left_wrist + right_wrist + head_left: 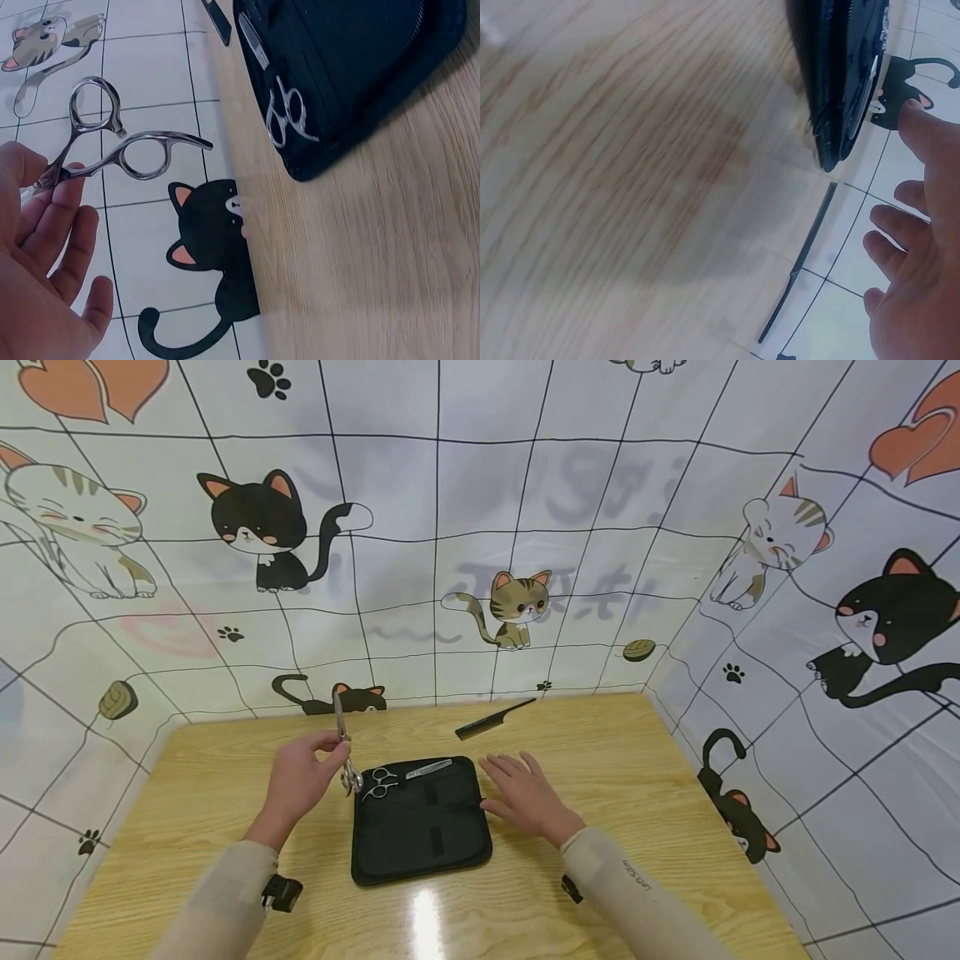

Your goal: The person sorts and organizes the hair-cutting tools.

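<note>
My left hand (303, 777) pinches a pair of silver scissors (351, 775) near the pivot, blades pointing up and finger loops hanging down. In the left wrist view the two loops of these scissors (146, 156) spread apart beyond my fingertips. A black zip case (420, 835) lies on the table to the right of that hand. At its far edge sits a second pair of scissors (381, 785), its blades (429, 768) slipped into the case. My right hand (531, 802) is held with fingers extended beside the case's right edge, holding nothing.
A black tail comb (491, 721) lies on the wooden table (600, 752) behind the case. Behind and to the sides hangs a white cloth (405, 485) printed with cats and grid lines, meeting the table's far edge.
</note>
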Demonstrator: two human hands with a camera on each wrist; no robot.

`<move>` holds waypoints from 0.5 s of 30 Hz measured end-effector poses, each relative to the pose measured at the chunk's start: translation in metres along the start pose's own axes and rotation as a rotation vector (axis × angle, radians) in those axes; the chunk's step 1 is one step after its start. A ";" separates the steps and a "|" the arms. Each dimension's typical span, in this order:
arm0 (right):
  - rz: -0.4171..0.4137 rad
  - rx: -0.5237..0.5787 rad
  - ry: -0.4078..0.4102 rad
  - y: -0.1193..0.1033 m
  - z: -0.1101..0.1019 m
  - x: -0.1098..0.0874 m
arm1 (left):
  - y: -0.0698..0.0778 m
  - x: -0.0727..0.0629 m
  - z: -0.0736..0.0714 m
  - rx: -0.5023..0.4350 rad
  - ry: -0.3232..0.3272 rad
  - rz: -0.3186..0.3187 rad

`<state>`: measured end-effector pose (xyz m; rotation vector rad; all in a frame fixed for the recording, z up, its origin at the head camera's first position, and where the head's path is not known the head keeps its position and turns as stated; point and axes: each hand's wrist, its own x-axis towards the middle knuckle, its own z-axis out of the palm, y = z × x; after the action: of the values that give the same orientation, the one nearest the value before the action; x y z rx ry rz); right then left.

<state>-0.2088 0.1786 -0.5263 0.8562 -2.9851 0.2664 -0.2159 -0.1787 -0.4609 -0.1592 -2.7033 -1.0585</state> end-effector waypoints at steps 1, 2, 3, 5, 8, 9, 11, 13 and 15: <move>-0.005 0.001 0.006 -0.001 0.000 0.001 | 0.002 0.000 0.001 -0.020 -0.010 -0.004; -0.006 0.000 0.005 -0.002 -0.001 0.001 | 0.004 0.000 0.003 -0.034 -0.016 -0.005; -0.007 -0.002 0.004 -0.003 -0.002 0.001 | 0.006 0.000 0.004 -0.047 -0.021 -0.002; -0.007 -0.008 0.003 -0.004 -0.002 0.001 | 0.009 0.000 0.007 -0.067 -0.018 0.012; 0.000 -0.016 -0.005 -0.004 -0.003 0.000 | 0.011 0.001 0.011 -0.079 -0.015 0.031; 0.002 -0.015 -0.007 -0.004 -0.003 0.000 | 0.012 0.001 0.013 -0.082 -0.020 0.033; 0.004 -0.009 -0.006 -0.004 -0.003 0.000 | 0.012 0.001 0.016 -0.080 -0.036 0.033; 0.002 -0.003 -0.005 -0.004 -0.003 -0.001 | 0.012 0.001 0.019 -0.072 -0.048 0.027; -0.004 -0.002 0.001 -0.004 -0.004 -0.001 | 0.011 0.000 0.022 -0.062 -0.050 0.020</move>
<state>-0.2060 0.1767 -0.5218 0.8606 -2.9818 0.2632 -0.2182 -0.1552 -0.4690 -0.2265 -2.7081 -1.1486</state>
